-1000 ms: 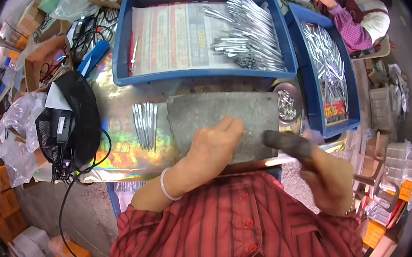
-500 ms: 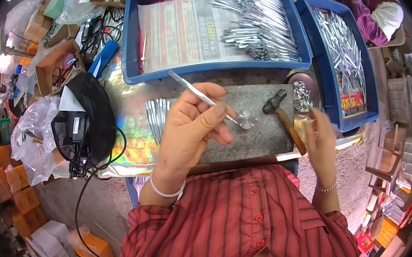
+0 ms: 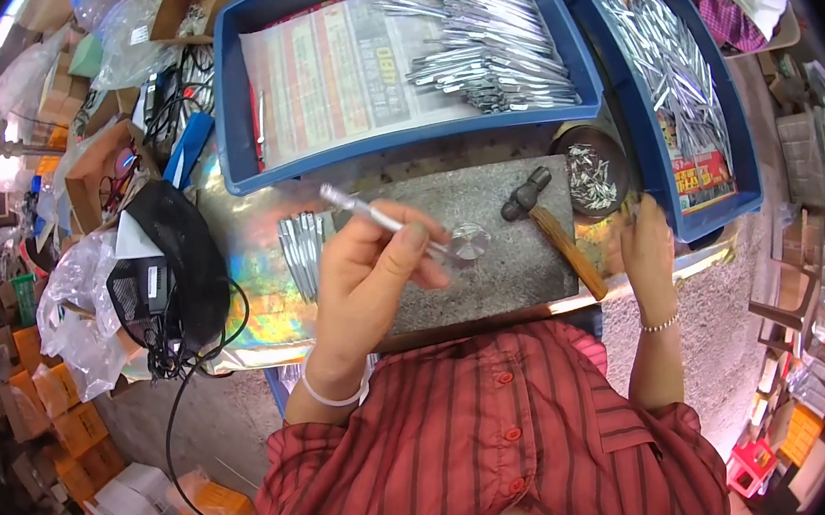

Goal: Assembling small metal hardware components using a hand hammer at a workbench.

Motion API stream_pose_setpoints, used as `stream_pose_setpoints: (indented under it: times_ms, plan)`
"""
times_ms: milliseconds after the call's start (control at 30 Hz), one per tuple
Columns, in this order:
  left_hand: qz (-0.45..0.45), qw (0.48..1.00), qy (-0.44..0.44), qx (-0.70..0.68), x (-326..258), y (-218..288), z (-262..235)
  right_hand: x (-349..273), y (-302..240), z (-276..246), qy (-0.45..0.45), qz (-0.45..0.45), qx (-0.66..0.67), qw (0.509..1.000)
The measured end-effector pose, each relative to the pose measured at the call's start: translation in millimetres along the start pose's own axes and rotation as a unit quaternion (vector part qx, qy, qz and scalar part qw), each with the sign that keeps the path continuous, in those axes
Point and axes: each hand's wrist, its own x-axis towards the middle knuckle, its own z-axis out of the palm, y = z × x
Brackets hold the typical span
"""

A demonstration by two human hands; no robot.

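Observation:
My left hand [image 3: 369,272] pinches a slim silver metal rod [image 3: 364,207] between thumb and fingers, tilted above a grey stone slab [image 3: 526,281]. Under its lower end a clear round disc [image 3: 469,240] lies on the slab. My right hand [image 3: 646,253] is at the table's front edge, right of the slab, fingers stretched and slightly apart; nothing shows in them. Nearest to it is a round dish [image 3: 619,150] of small metal pins [image 3: 590,178]. Between the hands, a hammer [image 3: 557,242] with a wooden handle rests on the slab.
Several silver rods [image 3: 304,254] lie left of the slab. Beyond it, a blue tray [image 3: 401,148] holds newspaper and rods; another blue tray [image 3: 659,161] stands at right. A black mesh bag [image 3: 189,231] and cables lie left. Another person's sleeve [image 3: 716,4] shows at the far right.
The whole view has shifted. My left hand has lowered slightly with the rod, which now points closer to the slab. My right hand has moved a little away from the hammer handle.

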Motion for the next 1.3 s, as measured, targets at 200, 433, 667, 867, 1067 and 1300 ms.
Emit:
stream_pose_setpoints:
  times_ms: [200, 433, 667, 867, 1067, 1300]
  plan:
    - [-0.040, 0.999, -0.035, 0.015, -12, 8, 8, -34, -31, -74, 0.015, -0.050, 0.236, 0.970]
    - [0.011, 0.988, -0.116, 0.101, -9, -12, 24, -29, -80, -104, -0.157, -0.127, 0.551, 0.810]
    - [0.010, 0.989, -0.145, 0.038, -18, -20, 29, -31, -126, -95, -0.215, -0.079, 0.647, 0.727]
    - [-0.001, 0.993, -0.118, 0.023, -23, -22, 24, -18, -136, -82, -0.086, -0.260, 0.540, 0.796]
    - [0.040, 0.986, -0.131, 0.097, -19, -20, 21, -22, -142, -85, -0.083, -0.231, 0.523, 0.816]
    - [0.082, 0.984, -0.111, 0.113, -16, -22, 21, -20, -145, -84, -0.074, -0.250, 0.528, 0.809]
